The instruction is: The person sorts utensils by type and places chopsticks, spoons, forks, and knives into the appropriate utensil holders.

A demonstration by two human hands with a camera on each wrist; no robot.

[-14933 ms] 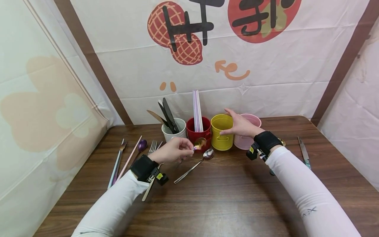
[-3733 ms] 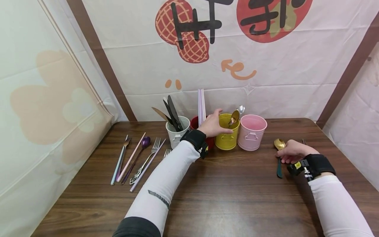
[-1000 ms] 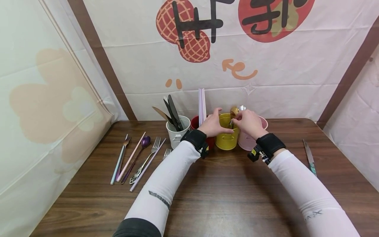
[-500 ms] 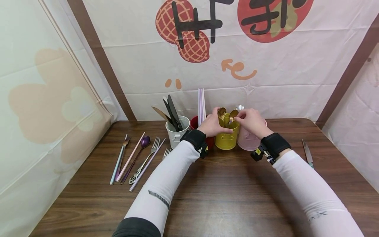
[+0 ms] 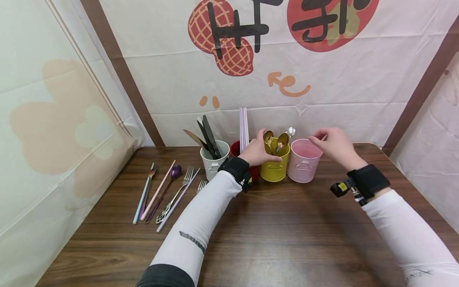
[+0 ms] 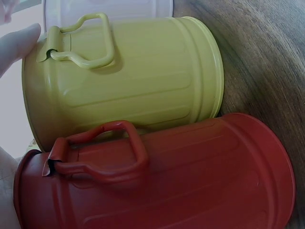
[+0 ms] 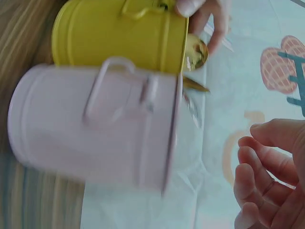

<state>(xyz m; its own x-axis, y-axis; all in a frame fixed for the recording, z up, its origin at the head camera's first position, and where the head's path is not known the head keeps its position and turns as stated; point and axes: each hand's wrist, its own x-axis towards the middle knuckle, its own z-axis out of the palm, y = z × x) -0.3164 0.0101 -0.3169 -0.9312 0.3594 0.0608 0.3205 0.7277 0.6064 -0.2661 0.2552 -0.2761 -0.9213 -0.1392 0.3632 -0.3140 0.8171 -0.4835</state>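
My left hand (image 5: 256, 153) holds the rim of a yellow metal bucket (image 5: 273, 171), thumb along the front and fingers toward the back. Its thumb (image 6: 29, 40) shows against that rim in the left wrist view. Two gold spoons (image 5: 283, 139) and a silver spoon (image 5: 291, 131) stand in the yellow bucket, bowls up; their lower ends are hidden. To the right, beside and above a pink bucket (image 5: 303, 169), hovers my right hand (image 5: 337, 145). In the right wrist view its fingers (image 7: 262, 167) are loosely bent with nothing between them.
A red bucket (image 6: 190, 186) with chopsticks (image 5: 244, 127) and a white bucket (image 5: 214, 165) with knives (image 5: 209, 137) stand left. Forks, chopsticks and a purple spoon (image 5: 175, 172) lie at the table's left. A cloth wall (image 5: 344, 95) rises behind.
The spoons have gone into the yellow bucket, the green-handled gold one last. My right hand has let go and moved right. My left hand stays put over the last seconds.
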